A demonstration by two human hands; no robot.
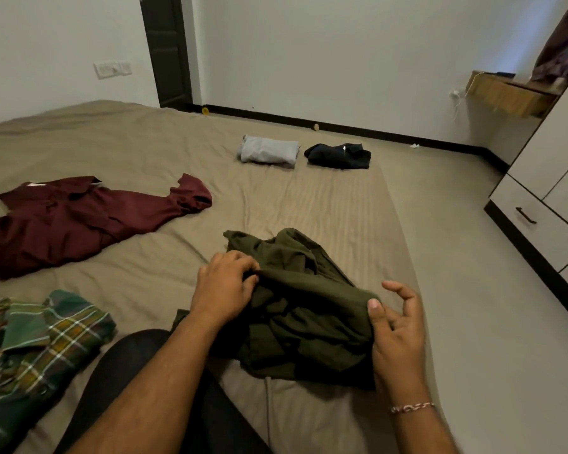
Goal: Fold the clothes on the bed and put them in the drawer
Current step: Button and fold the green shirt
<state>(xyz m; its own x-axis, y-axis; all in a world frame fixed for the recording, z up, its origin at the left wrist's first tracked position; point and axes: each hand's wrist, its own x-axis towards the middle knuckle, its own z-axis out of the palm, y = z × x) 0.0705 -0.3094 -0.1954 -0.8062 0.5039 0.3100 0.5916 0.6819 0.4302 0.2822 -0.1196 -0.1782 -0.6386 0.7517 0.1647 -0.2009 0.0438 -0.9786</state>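
Note:
A crumpled olive green garment (pixel 302 309) lies on the bed (pixel 145 142) right in front of me. My left hand (pixel 225 283) pinches its upper left edge. My right hand (pixel 395 326) holds its right edge between thumb and fingers, the other fingers spread. A maroon shirt (pixel 79 224) lies unfolded at the left. A green plaid shirt (pixel 36 348) lies rumpled at the lower left. Two folded pieces sit at the far side of the bed: a light grey one (pixel 269 149) and a black one (pixel 340 156). The drawer (pixel 535 221) with a dark handle is in the white wardrobe at the right.
My knee in dark trousers (pixel 138 365) rests on the bed between the plaid shirt and the green garment. Grey floor (pixel 473 257) runs between bed and wardrobe. A wooden wall shelf (pixel 509 93) hangs at the far right, and a dark door (pixel 168 50) stands behind the bed.

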